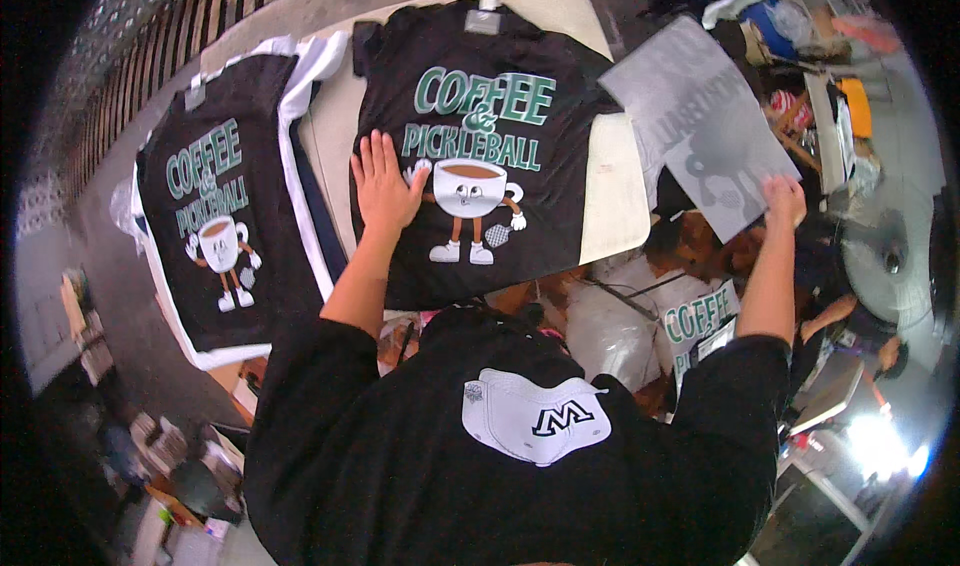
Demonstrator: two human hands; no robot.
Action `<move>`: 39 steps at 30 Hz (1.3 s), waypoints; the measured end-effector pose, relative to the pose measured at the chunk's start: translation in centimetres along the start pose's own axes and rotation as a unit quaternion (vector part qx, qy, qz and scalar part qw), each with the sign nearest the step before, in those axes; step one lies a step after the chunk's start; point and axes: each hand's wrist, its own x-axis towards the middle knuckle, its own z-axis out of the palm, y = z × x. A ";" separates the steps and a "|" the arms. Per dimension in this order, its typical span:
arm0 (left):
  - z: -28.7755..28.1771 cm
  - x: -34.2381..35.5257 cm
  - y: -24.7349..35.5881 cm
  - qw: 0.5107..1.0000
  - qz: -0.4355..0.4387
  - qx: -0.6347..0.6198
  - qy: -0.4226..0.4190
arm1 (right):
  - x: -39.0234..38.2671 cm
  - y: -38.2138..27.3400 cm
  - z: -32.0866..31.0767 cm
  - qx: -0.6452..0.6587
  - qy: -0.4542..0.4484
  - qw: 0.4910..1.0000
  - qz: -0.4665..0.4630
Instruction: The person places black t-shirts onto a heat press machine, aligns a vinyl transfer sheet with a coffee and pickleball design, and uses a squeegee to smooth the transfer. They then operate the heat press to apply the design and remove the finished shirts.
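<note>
A black T-shirt [545, 206] with green lettering and a smiling cup character lies spread on a pale table [620, 206]. My left hand [388, 181] rests on its left side beside the print, fingers stretched out. In my right hand [783, 198], a translucent grey film sheet [700, 116] is gripped by its lower right corner, at the right of the shirt; a faint shadow of the lettering and cup design shows on it. Another black shirt [270, 266] with the same print lies at the left on a pile of shirts with white fabric showing at its edges.
Below the table's right side are clear plastic bags [605, 336] and another printed piece [690, 316]. At the far right stand a fan [890, 256] and cluttered shelving with a yellow item [852, 101]. Wooden slats [200, 26] line the upper left; boxes and clutter fill the lower left.
</note>
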 end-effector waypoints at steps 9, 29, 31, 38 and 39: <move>-0.1 2.3 1.6 0.995 0.064 -0.051 -0.048 | -41.3 21.6 -21.3 0.023 0.156 0.959 0.236; 2.3 17.0 13.3 0.959 0.233 0.098 -0.133 | -69.9 33.3 -24.0 0.178 0.668 0.647 0.322; 0.7 13.0 15.4 0.944 0.294 0.068 -0.132 | -66.5 36.5 -27.1 -0.011 0.641 0.621 0.451; -9.5 -6.9 16.4 0.866 0.349 0.204 -0.296 | -49.4 54.3 -33.4 -0.160 0.506 0.769 0.356; -10.2 -6.1 16.9 0.830 0.411 0.239 -0.292 | -47.7 58.0 -33.2 -0.214 0.529 0.768 0.289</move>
